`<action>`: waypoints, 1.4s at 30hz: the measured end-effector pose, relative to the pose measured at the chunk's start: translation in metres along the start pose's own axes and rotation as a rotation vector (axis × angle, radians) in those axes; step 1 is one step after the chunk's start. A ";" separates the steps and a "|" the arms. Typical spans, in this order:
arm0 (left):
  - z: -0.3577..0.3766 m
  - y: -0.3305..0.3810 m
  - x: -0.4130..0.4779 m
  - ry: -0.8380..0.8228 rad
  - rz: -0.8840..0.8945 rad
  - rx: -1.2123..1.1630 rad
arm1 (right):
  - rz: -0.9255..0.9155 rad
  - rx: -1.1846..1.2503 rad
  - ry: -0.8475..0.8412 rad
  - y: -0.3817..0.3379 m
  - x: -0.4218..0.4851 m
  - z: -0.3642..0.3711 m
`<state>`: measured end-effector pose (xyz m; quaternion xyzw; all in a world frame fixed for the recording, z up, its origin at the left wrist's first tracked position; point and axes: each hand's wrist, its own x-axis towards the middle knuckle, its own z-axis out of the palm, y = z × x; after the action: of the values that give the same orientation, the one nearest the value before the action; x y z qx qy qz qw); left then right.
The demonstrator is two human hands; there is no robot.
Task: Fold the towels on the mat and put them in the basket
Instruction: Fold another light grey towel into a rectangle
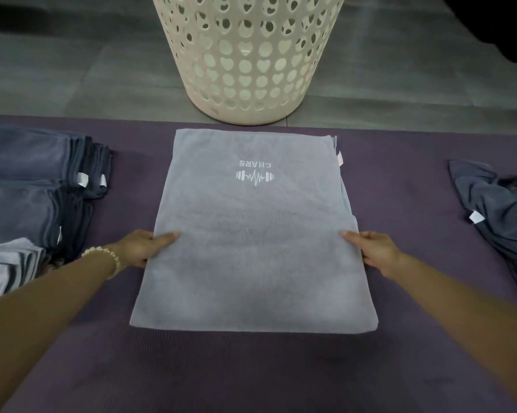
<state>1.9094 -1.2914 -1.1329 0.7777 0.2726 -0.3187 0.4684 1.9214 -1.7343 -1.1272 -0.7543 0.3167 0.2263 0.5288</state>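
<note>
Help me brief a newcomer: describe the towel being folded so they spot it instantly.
Find the cream basket with heart-shaped holes; a purple mat lies before it. The towel lies flat mid-mat, the left hand and right hand gripping its sides. Unlike the dark stack left and the crumpled dark towel right, it is pale grey with a white dumbbell logo.

You have only one view, from the camera on your head. It looks forward and down, close over the purple mat (251, 371), whose far edge crosses the upper part of the picture. Your left hand (142, 248) and right hand (376, 251) come in from the lower corners and hold the grey towel (251, 263) in the middle. The basket (245, 70) beyond the far edge is cut off at the top.
</note>
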 end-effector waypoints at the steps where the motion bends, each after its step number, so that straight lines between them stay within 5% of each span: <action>1: -0.004 -0.003 -0.008 -0.105 -0.044 0.108 | 0.004 -0.062 -0.069 0.006 -0.012 -0.003; 7: -0.001 -0.052 -0.036 -0.340 -0.070 0.270 | 0.090 -0.358 -0.483 0.061 -0.059 -0.023; 18: 0.000 -0.071 -0.060 -0.066 0.029 0.383 | -0.122 -0.637 -0.226 0.076 -0.077 -0.050; 23: 0.030 -0.054 -0.071 0.384 0.540 0.418 | -0.350 -0.348 -0.061 0.071 -0.090 -0.016; 26: 0.061 -0.048 -0.070 0.115 0.839 0.567 | -0.457 -0.325 -0.281 0.060 -0.102 0.028; 29: 0.096 -0.054 -0.070 -0.153 0.858 0.651 | -0.566 -0.486 -0.445 0.062 -0.106 0.069; 35: 0.128 -0.078 -0.064 0.044 0.923 0.553 | -0.628 -0.693 -0.412 0.077 -0.096 0.098; 42: 0.130 -0.072 -0.064 0.119 0.926 0.386 | -0.586 -0.600 -0.443 0.064 -0.087 0.097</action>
<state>1.7846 -1.3871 -1.1709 0.9063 -0.1385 -0.0772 0.3918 1.8149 -1.6377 -1.1431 -0.8648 -0.1093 0.3047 0.3839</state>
